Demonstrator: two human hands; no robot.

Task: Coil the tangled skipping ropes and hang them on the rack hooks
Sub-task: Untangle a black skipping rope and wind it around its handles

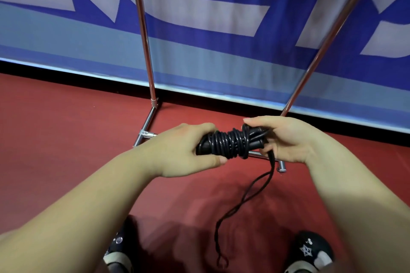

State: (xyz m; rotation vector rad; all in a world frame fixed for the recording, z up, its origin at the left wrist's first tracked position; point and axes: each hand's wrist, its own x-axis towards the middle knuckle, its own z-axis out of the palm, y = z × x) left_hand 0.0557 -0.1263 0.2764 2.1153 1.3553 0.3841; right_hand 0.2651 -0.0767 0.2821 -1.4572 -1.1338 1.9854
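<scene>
Wall (66, 35): blue and pale banner behind everything; it meets the floor along a dark strip.
Floor (66, 128): red; two dark shoes (308, 252) at the bottom edge, one each side of the hanging loop.
Rack (142, 29): two chrome uprights rise out of view, base bars on the floor just beyond the hands; no hooks show, so they must be above the frame; the bundle will have to go up and forward to reach them.
Rope (230, 143): black, wound into a tight bundle around what look like its handles; long axis runs left to right, held level between the two hands, in the air in front of the rack base.
Tail (250, 188): a doubled, twisted length hangs from the bundle's right end, near the right hand, down toward the floor; likely the last part to wind or tuck.
Left hand (188, 150): wrapped round the bundle's left end.
Right hand (286, 137): fingers curled round the right end, where the tail leaves.
Containers: none in view.
</scene>
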